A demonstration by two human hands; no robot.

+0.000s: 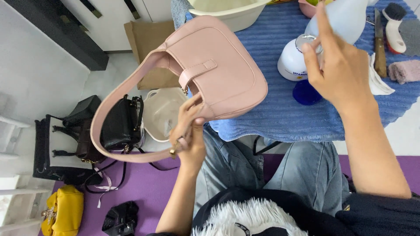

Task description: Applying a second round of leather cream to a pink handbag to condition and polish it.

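My left hand [189, 131] grips the lower edge of a pale pink shoulder bag [218, 65] and holds it up over the edge of a blue ribbed mat [280, 113]. Its long strap [109, 109] loops down to the left. My right hand [337, 65] reaches over the mat, with its fingers on the mouth of a white plastic bottle [292, 59] that lies on its side. A dark blue cap [305, 94] rests on the mat just below the bottle.
A cream basin [229, 13] stands at the mat's far edge. A knife [379, 43], a brush [393, 24] and a pink cloth [404, 70] lie at the right. On the left floor are a black handbag [120, 124], a cream bag [162, 113], dark bags and a yellow bag [63, 214].
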